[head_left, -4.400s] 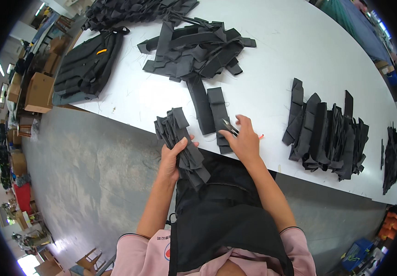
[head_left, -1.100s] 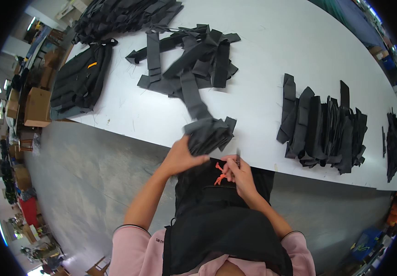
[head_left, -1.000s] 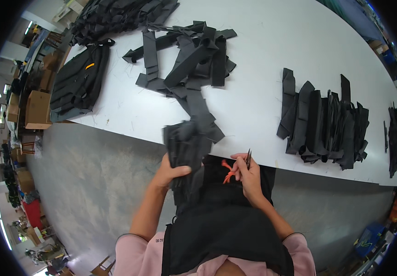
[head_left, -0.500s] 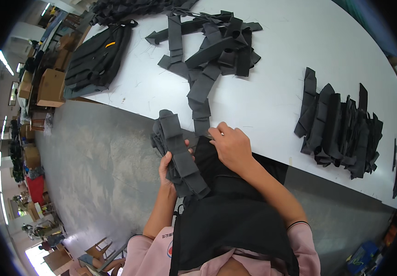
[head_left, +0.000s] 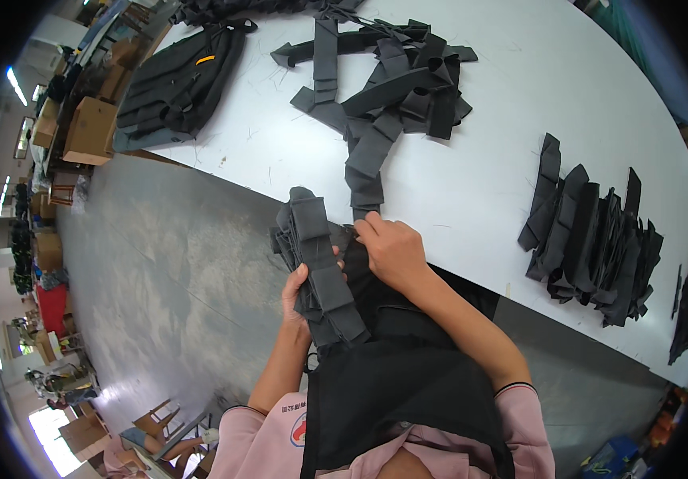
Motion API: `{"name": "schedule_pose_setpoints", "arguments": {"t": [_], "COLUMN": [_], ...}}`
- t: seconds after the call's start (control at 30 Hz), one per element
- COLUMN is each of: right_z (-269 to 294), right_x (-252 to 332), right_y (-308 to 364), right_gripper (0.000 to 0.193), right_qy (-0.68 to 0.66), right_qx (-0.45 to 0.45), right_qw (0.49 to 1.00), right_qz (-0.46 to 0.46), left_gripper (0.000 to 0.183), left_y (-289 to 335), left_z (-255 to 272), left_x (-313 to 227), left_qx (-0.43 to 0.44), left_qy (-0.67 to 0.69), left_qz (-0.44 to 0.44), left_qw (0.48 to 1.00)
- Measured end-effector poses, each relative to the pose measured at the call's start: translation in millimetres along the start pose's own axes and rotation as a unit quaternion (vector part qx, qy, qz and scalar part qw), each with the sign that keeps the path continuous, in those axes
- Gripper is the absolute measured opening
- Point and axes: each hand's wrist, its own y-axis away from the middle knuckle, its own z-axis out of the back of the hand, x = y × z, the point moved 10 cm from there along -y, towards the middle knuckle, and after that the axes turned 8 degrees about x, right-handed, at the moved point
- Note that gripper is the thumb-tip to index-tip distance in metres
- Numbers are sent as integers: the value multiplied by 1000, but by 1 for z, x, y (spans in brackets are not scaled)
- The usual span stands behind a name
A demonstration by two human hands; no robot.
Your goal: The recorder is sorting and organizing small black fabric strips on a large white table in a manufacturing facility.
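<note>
**While steadying the bundle (head_left: 326, 267), pinch with care at the edge of the bench (head_left: 472, 207)**

While working on the dark strip (head_left: 365, 188) at its lower end, best hold it flat and untwisted, with enough pull to smooth the folds but not enough to drag the loose heap (head_left: 412, 88) along. In the head view, trace the strip down the bench from that heap to the right hand (head_left: 396, 249). Use a small, precise pinch close to the end. Meanwhile hold the bundle squared up, firmly enough to stop single pieces slipping out, lightly enough not to crease them.

As for the hands, see the left hand (head_left: 294, 295) wrapped round the bundle beside the apron (head_left: 408, 391), with thumb on the left and fingertips showing on the right. See the right hand curled nearly closed, with thumb and forefinger drawn together, apparently pinching the strip at the near edge of the bench. Cannot tell about any tool inside the curl. Note also the row of folded pieces (head_left: 587, 239) farther right, well apart from both hands, and the black backpack (head_left: 180, 88) at the far left.
</note>
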Motion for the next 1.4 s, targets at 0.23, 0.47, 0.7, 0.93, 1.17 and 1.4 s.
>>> {"name": "schedule_pose_setpoints", "arguments": {"t": [0.23,0.47,0.7,0.93,1.17,1.4], "right_z": [8,-15,-21,-39,-20,58], "right_x": [2,12,-21,-63,-87,-110], "right_y": [16,-7,6,-22,-28,10], "right_gripper": [21,22,27,75,44,22], "right_qy": [-13,35,-46,-31,-4,-640], "right_qx": [4,-2,30,43,86,-107], "right_qw": [1000,999,994,972,958,694], "right_qz": [-27,17,-95,-228,-275,-313], "left_gripper": [63,68,63,62,60,62], "left_y": [1,3,11,2,-1,-29], "left_z": [3,0,5,1,6,-26], "left_x": [-1,-8,-21,-32,-29,-37], "left_qx": [18,0,37,50,44,105], "left_qy": [23,-27,15,72,63,71], "left_qz": [-1,-26,-35,-43,-52,-48], "left_qw": [1000,999,999,995,996,991]}}
